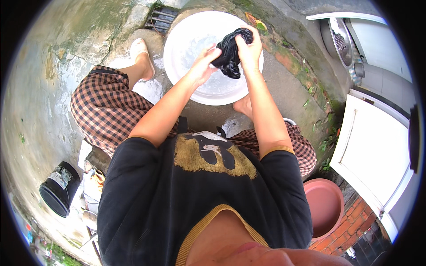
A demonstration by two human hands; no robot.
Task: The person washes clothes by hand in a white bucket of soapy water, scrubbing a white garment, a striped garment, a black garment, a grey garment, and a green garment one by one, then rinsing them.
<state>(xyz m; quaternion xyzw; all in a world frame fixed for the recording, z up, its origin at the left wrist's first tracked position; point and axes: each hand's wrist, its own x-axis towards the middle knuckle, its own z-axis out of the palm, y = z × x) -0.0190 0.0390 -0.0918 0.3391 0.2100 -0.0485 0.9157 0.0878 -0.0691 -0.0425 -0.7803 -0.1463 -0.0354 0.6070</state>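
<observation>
A wet, bunched black cloth (229,53) is held up over a round white basin (173,71) on the ground. My right hand (249,48) grips its upper right end, thumb in front and fingers behind. At the cloth's lower left edge is my left hand (203,65), palm turned up and fingers partly spread; whether it grips the cloth or only touches it cannot be told. Cloudy, sudsy water (213,83) lies in the basin below both hands.
A metal floor drain (161,18) lies beyond the basin's upper left. A black bucket (60,189) is at the lower left, a pink basin (324,209) at the lower right. A metal bowl (346,50) holding patterned cloth stands at the upper right, above a white door panel (372,153).
</observation>
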